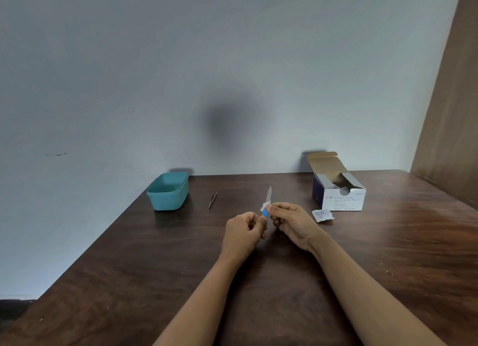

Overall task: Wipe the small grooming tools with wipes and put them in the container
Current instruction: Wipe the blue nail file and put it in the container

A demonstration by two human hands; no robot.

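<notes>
Blue at its handle and pale metal along its blade, a small nail file (268, 199) is held above the middle of the dark wooden table (129, 268), its tip pointing up and away toward the far edge. The left hand (244, 233) grips the blue handle end, fingers curled round it. The right hand (291, 223) pinches a white wipe (265, 206) against the file just above the handle, thumb and fingertips closed on it, so the wipe sits wrapped at the base of the blade. Both forearms reach in from the near edge.

A pair of thin metal tweezers (213, 199) lies flat on the table beyond and to the left of the hands, apart from them, lying roughly from the near edge toward the far one. Further left, at the far left corner, stands the teal plastic container (168, 202), open at the top; whether anything lies inside cannot be told.

To the right of the hands a torn white wrapper (322, 214) lies on the wood, just in front of a white and dark blue box of alcohol swabs (341, 199). The box stands near the far edge, its cardboard lid flipped up and back.

A pale grey wall (155, 74) rises behind the far edge, and a brown panel (450, 113) borders the right side.
</notes>
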